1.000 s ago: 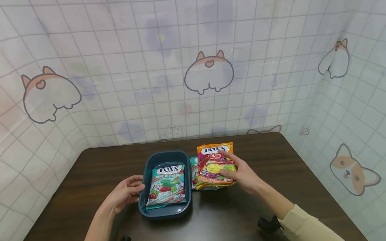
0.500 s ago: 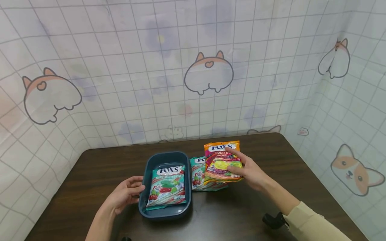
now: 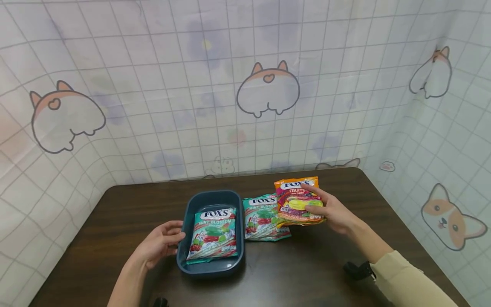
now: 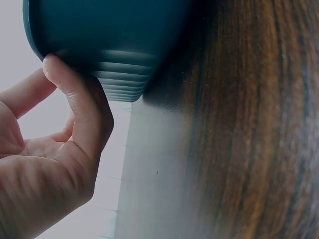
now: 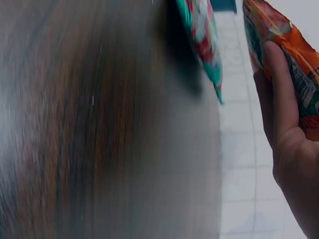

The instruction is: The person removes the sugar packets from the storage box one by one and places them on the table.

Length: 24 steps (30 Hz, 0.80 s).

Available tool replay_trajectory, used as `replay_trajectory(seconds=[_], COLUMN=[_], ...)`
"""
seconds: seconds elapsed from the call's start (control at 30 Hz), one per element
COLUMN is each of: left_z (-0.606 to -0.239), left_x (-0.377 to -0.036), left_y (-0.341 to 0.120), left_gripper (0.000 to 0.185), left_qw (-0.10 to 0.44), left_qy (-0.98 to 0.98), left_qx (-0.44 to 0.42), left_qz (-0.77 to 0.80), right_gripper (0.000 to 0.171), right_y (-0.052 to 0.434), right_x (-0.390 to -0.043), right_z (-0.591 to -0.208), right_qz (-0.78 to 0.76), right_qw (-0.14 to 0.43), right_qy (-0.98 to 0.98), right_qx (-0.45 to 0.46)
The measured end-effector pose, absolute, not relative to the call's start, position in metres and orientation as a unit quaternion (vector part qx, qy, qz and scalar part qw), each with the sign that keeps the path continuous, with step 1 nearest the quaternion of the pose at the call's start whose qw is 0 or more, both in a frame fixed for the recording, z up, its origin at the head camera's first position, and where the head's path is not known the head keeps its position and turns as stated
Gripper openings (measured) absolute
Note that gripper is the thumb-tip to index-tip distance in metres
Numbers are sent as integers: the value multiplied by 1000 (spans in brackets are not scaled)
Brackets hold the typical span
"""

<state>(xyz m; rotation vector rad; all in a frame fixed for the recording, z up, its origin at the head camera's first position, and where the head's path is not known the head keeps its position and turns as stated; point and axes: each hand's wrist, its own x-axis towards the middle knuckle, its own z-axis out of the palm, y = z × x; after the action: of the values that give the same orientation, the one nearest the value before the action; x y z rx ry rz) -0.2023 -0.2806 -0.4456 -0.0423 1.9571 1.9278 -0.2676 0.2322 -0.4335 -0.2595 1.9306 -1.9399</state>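
Dark teal plastic marks the far left of the action: the left hand (image 3: 159, 244) rests with relaxed fingers against the 9 o'clock wall of the bin (image 3: 183, 251), much as it did a second ago, and a mint-blossom candy bag (image 3: 212, 233) lies flat inside. Just beside the bin at 3 o'clock, a second mint bag (image 3: 262, 217), covered a second ago, now lies exposed on the bench (image 3: 115, 221). Further right, the right hand (image 3: 334, 212) has carried the orange fruits candy bag (image 3: 294, 201) off that mint bag toward 2 o'clock, its grip clamped on the bag's right edge. That bag is glossy, crinkled, tilted, apparently just above the bench.
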Motion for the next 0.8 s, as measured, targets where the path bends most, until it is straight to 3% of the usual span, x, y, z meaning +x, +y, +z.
replay_trajectory(seconds=[0.8], left_z=[-441], left_x=[-202], left_y=[-280], left_gripper=[56], left_qw=[197], left_qy=[705], left_qx=[-28], left_qz=[681], right_gripper=[78], right_y=[271], right_x=[-289], right_z=[-451], right_qz=[-629], right_qw=[220], right_qy=[741], right_qx=[-86])
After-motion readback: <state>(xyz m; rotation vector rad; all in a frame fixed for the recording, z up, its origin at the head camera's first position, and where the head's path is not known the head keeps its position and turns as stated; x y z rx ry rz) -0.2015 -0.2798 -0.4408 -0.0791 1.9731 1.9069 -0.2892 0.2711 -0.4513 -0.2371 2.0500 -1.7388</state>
